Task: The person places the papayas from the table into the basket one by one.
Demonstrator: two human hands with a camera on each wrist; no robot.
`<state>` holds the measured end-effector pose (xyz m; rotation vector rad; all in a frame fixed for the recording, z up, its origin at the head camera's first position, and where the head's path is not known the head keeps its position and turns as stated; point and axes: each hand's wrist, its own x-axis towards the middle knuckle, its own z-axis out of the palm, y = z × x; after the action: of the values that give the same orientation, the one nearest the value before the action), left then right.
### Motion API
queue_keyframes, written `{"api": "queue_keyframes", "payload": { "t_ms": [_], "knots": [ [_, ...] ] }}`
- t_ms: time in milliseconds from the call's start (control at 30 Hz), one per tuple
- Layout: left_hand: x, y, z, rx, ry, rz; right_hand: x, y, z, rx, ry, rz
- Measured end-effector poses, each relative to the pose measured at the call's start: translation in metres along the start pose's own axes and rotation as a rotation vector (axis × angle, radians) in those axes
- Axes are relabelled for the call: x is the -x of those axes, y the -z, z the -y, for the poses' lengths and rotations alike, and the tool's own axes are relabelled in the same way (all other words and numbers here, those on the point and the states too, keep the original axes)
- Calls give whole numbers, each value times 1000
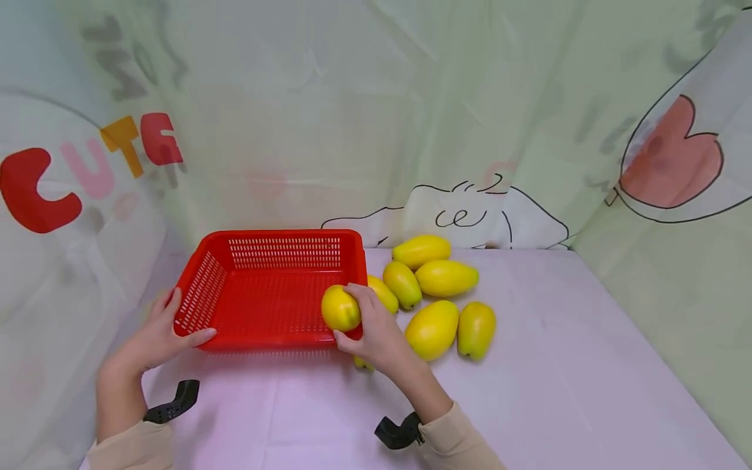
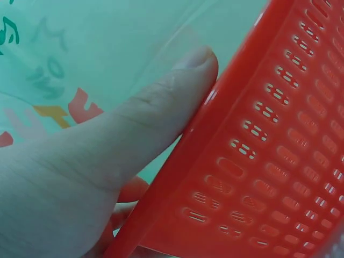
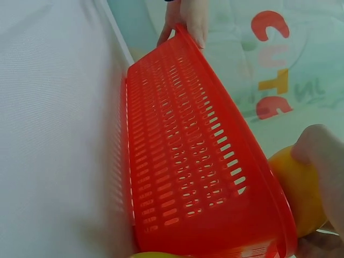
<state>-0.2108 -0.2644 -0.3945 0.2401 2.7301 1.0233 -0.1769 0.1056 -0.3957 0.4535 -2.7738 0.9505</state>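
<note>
My left hand (image 1: 154,338) grips the red plastic basket (image 1: 267,303) at its near left corner. In the left wrist view the thumb (image 2: 183,88) lies along the basket's rim, with other fingers partly hidden behind it. At the near right corner my right hand (image 1: 378,334) holds a yellow papaya (image 1: 339,309) over the inside of the basket, thumb and fingers round one end. The right wrist view shows this papaya (image 3: 298,188) just past the rim, partly covered by the hand. Inside the basket, only the bare slotted floor and walls show.
Several more yellow papayas lie on the table right of the basket, among them a large one (image 1: 433,329) and a greenish one (image 1: 477,330). Another papaya (image 1: 363,363) is mostly hidden under the right hand. A printed curtain (image 1: 376,117) hangs behind the pale tabletop (image 1: 564,365).
</note>
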Motion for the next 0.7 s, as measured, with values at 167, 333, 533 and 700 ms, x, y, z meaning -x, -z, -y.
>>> {"api": "queue_keyframes", "payload": {
  "t_ms": [167, 333, 533, 700],
  "knots": [
    [0, -4, 0, 6, 8, -7, 2, -4, -4, -8, 2, -13],
    [-1, -5, 0, -8, -2, -12, 3, -5, -6, -19, -5, -32],
    [0, -6, 2, 10, 2, -33, 2, -8, -5, -15, -11, -43],
    [0, -5, 2, 32, 15, -42, -1, -13, -5, 0, -6, -48]
  ]
}}
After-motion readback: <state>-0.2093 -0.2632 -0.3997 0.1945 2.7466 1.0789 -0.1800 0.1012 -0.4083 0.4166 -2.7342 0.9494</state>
